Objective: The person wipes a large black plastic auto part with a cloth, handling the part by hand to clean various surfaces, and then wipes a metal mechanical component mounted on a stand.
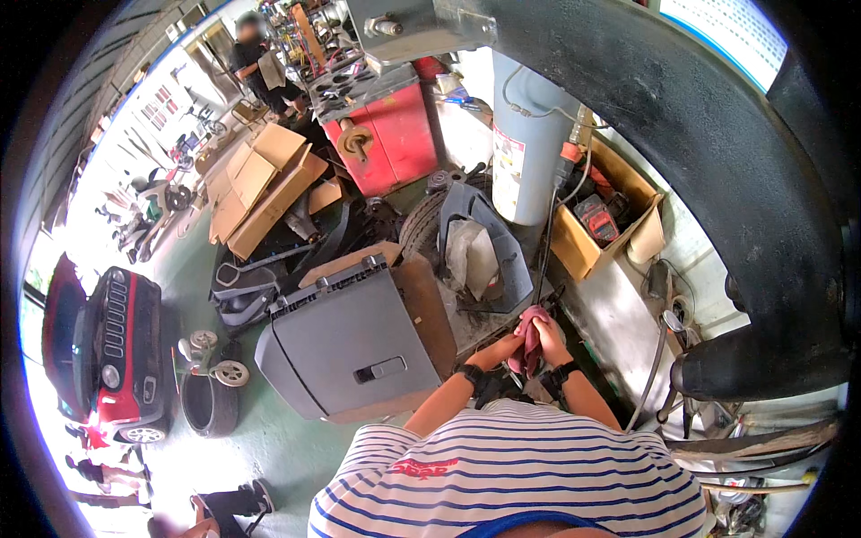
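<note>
Low in the middle, both my hands are together on a dull red-pink cloth (531, 359), just right of a grey plastic panel (332, 332) with a latch. My left hand (499, 347) is closed on the cloth from the left. My right hand (545, 331) grips it from the right, fingers wrapped round it. Whether anything is inside the cloth I cannot tell. A dark hose (547, 251) runs down behind my hands from beside a grey cylinder (520, 161).
A big black metal arm (735, 179) arches over the right. Around me are a box of tools (578, 242), cardboard (256, 188), a tyre (417, 224), a red cabinet (377, 143) and a toy car (108, 350). Another person (256, 63) stands far back; others show at lower left.
</note>
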`<state>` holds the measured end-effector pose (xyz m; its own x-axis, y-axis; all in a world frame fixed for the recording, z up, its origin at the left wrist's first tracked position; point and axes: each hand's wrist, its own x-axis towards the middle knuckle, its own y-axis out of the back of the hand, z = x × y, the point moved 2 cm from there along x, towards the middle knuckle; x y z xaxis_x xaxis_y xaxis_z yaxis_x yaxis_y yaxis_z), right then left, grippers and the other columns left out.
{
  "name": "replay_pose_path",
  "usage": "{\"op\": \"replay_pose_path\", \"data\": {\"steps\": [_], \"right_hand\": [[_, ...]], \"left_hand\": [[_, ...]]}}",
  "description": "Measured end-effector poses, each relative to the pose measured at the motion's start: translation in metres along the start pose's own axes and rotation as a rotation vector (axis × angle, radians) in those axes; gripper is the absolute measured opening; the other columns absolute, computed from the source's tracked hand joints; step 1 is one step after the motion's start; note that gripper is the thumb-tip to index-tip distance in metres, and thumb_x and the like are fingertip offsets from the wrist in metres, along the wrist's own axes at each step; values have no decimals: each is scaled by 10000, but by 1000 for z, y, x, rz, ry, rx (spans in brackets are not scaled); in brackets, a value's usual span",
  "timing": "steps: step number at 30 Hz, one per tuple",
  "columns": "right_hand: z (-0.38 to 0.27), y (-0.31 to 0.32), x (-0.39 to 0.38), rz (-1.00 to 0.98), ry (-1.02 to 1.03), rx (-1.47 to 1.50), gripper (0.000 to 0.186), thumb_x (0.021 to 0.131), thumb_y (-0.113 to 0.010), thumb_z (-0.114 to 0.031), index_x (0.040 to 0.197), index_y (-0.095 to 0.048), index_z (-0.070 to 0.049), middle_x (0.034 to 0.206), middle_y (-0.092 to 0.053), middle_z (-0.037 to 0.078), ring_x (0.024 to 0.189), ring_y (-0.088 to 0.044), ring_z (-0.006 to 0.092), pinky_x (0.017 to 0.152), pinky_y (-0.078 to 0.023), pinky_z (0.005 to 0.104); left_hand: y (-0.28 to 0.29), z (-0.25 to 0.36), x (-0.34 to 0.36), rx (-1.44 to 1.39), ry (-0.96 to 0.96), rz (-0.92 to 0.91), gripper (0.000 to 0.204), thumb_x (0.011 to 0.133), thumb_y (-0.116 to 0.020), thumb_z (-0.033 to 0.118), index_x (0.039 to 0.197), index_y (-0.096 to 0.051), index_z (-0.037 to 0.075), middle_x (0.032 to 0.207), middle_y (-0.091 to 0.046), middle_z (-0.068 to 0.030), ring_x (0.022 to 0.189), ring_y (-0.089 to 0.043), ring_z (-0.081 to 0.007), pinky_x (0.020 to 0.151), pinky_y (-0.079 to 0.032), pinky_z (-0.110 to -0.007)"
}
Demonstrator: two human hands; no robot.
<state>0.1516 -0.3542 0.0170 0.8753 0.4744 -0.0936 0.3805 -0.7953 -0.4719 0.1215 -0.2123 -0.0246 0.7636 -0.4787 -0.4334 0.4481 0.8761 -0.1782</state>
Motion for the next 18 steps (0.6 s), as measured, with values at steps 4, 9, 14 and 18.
{"op": "replay_pose_path", "data": {"steps": [4, 9, 14, 18], "right_hand": [[9, 1, -10, 75, -23, 100, 291, 951, -491, -162, 1143, -545, 49, 923, -651, 132, 875, -630, 220, 827, -486, 338], [19, 20, -16, 290, -59, -488, 325, 911, -552, -119, 1219, -550, -17, 1024, -655, 44, 912, -597, 128, 806, -478, 270], [-16, -36, -25, 98, 19, -308, 238, 924, -550, -144, 1110, -591, -3, 865, -636, 48, 775, -578, 118, 708, -469, 284], [9, -35, -21, 155, 140, -279, 182, 938, -528, -112, 1056, -590, 11, 828, -625, 49, 748, -573, 113, 685, -463, 278]], "left_hand": [[1, 3, -8, 73, -21, 33, 385, 972, -409, 328, 1132, -574, 19, 1091, -617, -84, 958, -550, -177, 854, -437, -311], [17, 52, -31, 872, 108, 4, 546, 825, -602, 409, 1147, -576, -31, 925, -650, -240, 883, -636, -355, 786, -477, -410], [4, 122, -37, 259, -313, 209, 350, 942, -576, 314, 1056, -538, -14, 909, -602, -96, 856, -550, -156, 743, -445, -295], [-22, 156, -48, 356, -468, 320, 286, 989, -506, 282, 997, -508, -4, 831, -549, -38, 798, -509, -111, 682, -429, -272]]}}
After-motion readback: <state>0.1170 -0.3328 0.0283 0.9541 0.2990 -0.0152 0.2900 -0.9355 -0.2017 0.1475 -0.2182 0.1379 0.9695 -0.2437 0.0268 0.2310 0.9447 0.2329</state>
